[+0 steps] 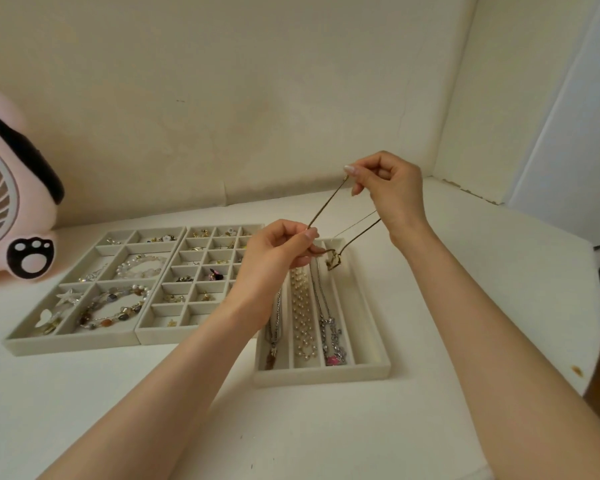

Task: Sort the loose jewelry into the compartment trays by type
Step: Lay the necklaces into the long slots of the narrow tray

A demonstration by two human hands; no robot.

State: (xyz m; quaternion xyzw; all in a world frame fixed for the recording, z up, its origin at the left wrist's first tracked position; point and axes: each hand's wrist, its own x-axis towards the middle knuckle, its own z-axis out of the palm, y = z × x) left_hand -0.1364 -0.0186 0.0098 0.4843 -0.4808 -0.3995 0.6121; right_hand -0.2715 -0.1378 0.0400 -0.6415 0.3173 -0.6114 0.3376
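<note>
A thin gold chain necklace is stretched in the air between both hands. My right hand pinches its upper end above the table. My left hand pinches the lower end over the necklace tray. The chain's gold pendant hangs down into the tray's rightmost long slot near its far end. The other three slots hold a silver chain, a pearl strand and a crystal necklace with a pink stone.
Two more beige trays lie to the left: one with bracelets and hair pieces, one with small square cells of earrings. A pink fan stands at the far left. The white table's right edge curves away.
</note>
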